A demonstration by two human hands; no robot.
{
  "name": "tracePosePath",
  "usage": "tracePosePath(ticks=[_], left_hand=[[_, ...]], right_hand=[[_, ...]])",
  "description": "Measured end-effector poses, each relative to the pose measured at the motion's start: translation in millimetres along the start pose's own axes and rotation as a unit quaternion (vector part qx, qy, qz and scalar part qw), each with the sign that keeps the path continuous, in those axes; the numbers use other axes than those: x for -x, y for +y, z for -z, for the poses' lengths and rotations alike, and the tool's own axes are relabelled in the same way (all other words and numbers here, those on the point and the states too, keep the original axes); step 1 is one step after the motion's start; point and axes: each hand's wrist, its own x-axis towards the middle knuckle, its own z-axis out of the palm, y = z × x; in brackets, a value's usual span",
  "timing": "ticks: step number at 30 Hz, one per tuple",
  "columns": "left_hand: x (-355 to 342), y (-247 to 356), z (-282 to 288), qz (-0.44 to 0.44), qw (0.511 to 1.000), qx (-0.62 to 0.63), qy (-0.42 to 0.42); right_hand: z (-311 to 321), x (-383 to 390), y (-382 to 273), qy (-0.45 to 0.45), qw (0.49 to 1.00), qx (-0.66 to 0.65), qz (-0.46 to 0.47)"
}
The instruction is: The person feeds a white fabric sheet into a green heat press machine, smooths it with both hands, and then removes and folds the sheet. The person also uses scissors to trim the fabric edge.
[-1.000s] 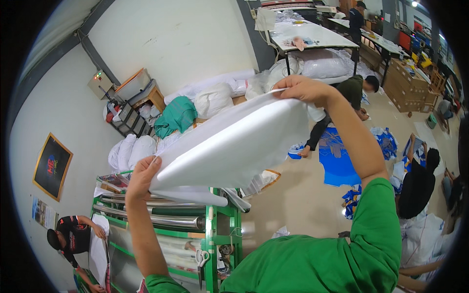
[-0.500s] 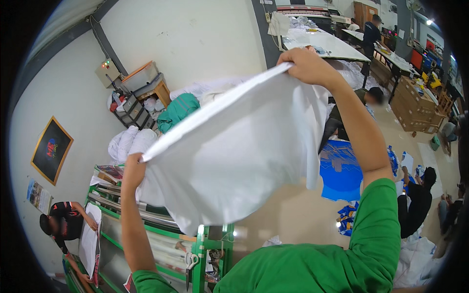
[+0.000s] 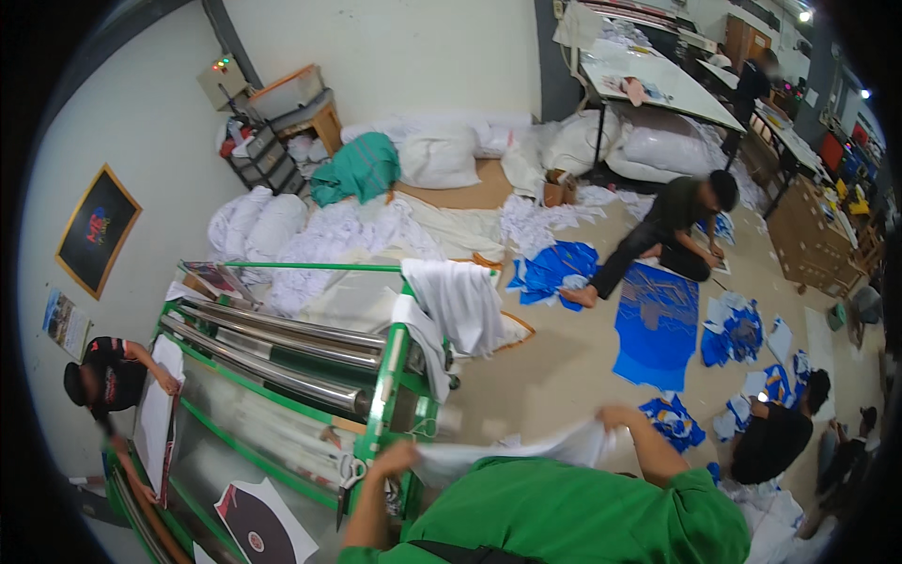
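A white cloth [image 3: 554, 446] is stretched between my two hands, low in front of my green shirt, which hides part of it. My left hand [image 3: 395, 459] is closed on one end of the cloth, beside the green frame of a roller machine [image 3: 402, 350]. At the other end, my right hand [image 3: 617, 416] grips the cloth; motion blurs it a little. Scissors with pale handles [image 3: 351, 469] hang on the machine frame close to my left hand. Over the top of that frame drapes another white cloth [image 3: 458, 303].
On the left, a co-worker [image 3: 113, 385] holds a white panel [image 3: 158, 404] across the machine. A dark printed piece [image 3: 256, 528] lies nearer me. Another person [image 3: 691, 216] sits on the floor by blue fabric [image 3: 653, 348]. White cloth heaps [image 3: 348, 235] line the wall.
Both my hands have come down from high in front toward my body, lowering the cloth with them. The machine, draped cloth and floor behind it now show.
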Motion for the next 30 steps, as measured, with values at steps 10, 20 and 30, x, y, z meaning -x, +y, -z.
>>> tracePosePath(ticks=[10, 20, 30], left_hand=[[300, 187, 368, -0.08, 0.825, 0.077, 0.554], [567, 216, 355, 0.258, 0.646, -0.086, 0.713], [746, 209, 211, 0.397, 0.551, -0.097, 0.728]], right_hand=[[483, 123, -293, 0.56, 0.732, -0.104, 0.375], [628, 194, -482, 0.426, 0.734, -0.122, 0.515], [574, 215, -630, 0.349, 0.671, -0.176, 0.63]])
